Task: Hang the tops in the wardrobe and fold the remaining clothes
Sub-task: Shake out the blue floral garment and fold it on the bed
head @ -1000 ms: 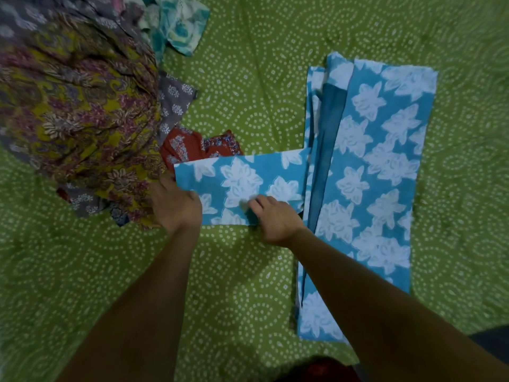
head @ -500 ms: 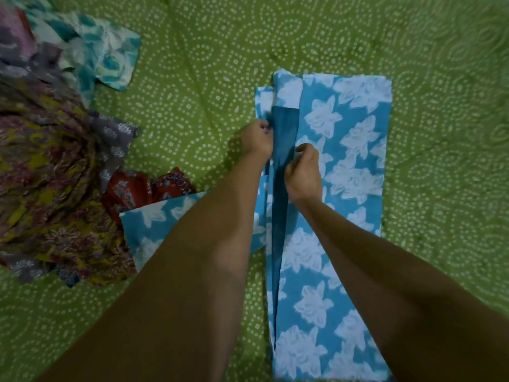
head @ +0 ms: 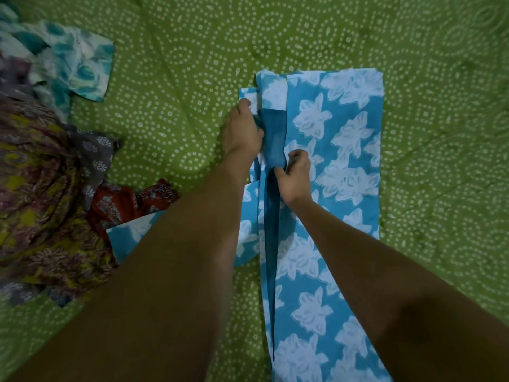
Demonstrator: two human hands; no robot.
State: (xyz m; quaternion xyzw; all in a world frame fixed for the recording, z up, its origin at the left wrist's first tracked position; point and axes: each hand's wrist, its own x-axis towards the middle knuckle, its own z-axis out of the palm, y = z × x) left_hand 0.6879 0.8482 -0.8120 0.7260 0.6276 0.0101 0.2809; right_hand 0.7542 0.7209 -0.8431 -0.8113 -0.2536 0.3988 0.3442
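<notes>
A blue garment with white flowers (head: 338,166) lies lengthwise on the green dotted bedsheet (head: 192,64), folded into a long strip. A darker plain blue inner layer (head: 271,139) shows along its left fold. My left hand (head: 243,128) grips the left edge of the garment near its far end. My right hand (head: 293,175) pinches the fabric beside the dark strip, fingers curled. The garment's sleeve (head: 126,235) sticks out to the left under my left forearm.
A heap of clothes sits at the left: a yellow and purple floral piece (head: 35,205), a grey printed piece (head: 96,150), a red printed piece (head: 121,205) and a teal and white piece (head: 74,67). Green sheet stretches to the right and beyond the garment.
Both hands left the sleeve at the left and went to the garment's left fold near its far end. Since half a second ago they hold nearly the same spots.
</notes>
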